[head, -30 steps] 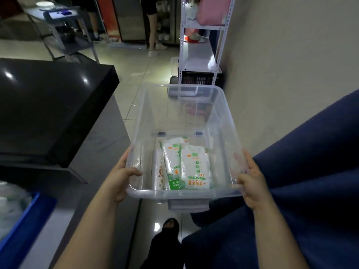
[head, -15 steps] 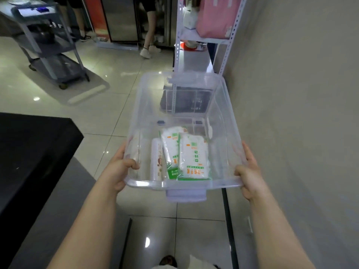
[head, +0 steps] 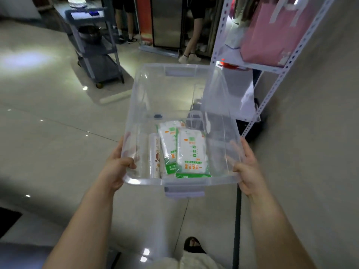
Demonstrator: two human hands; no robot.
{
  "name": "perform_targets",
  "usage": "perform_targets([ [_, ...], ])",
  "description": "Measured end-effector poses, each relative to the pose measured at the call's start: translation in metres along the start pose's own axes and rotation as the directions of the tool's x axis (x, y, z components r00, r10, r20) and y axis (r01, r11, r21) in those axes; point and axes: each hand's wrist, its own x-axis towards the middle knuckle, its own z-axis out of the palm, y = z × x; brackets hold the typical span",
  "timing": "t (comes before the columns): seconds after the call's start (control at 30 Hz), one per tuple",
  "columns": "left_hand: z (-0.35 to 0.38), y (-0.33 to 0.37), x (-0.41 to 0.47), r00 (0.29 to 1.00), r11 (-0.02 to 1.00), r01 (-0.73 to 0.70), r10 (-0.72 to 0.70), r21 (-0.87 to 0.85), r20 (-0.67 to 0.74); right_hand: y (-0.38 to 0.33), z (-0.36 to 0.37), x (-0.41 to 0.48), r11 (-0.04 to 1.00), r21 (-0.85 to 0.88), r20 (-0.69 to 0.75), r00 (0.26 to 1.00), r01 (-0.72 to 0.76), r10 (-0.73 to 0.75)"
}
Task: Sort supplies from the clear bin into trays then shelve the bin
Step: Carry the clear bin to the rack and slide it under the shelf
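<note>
Two hands carry the clear bin (head: pixel 136 105) between them, well apart, one on each long side near its close end, so the bin hangs in front of the person above the tiled floor (head: pixel 58 136). The left hand (head: pixel 116 169) grips the left wall with its thumb hooked over the rim and down into the bin, the palm and other fingers pressed on the outside. The right hand (head: pixel 247 171) clamps the right wall in much the same way: the thumb lies at the rim and the fingers run forward along the outer face. The bin is open at the top. A grey latch tab (head: pixel 184 191) sticks out of the close end, about midway between the two hands. Inside, on the bottom and toward the close end, lie two white packets (head: pixel 191 152) with green and orange print, side by side and partly overlapping, the right one on top. Just left of them lies a slim roll (head: pixel 154 154), perhaps of thin plastic bags, though the print is too blurred to be sure. To the right, past the bin's far corner, a white metal shelf rack (head: pixel 272 94) stands against the wall (head: pixel 320 142), with a pink bag (head: pixel 272 30) on an upper shelf. A grey wheeled cart (head: pixel 97 49) stands on the floor well off to the far left. Below the bin a dark shoe (head: pixel 192 245) shows on the floor.
</note>
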Motion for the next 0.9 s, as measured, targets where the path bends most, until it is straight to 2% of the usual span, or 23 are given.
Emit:
perform_targets([
  [0.23,0.014,0.021,0.075,0.985,1.000,0.001,-0.003,-0.015,-0.171,-0.020,0.024,0.153,0.994,0.063,0.186,0.979,-0.094,0.081],
  [0.4,-0.007,0.040,0.137,0.967,0.999,0.021,-0.027,-0.025,-0.251,-0.003,0.068,0.233,0.995,-0.009,0.263,0.960,-0.100,0.099],
  [0.57,-0.045,0.068,0.230,0.962,0.999,0.027,-0.038,-0.042,-0.269,0.000,0.135,0.317,0.992,-0.091,0.272,0.957,-0.083,0.105],
  [0.67,-0.073,0.098,0.300,0.965,0.999,0.007,-0.018,-0.043,-0.262,-0.005,0.186,0.377,0.983,-0.184,0.288,0.957,0.025,0.030],
  [0.9,-0.125,0.197,0.463,0.971,1.000,0.009,-0.012,-0.013,-0.237,-0.019,0.288,0.514,0.990,-0.143,0.185,0.982,0.002,0.025],
])
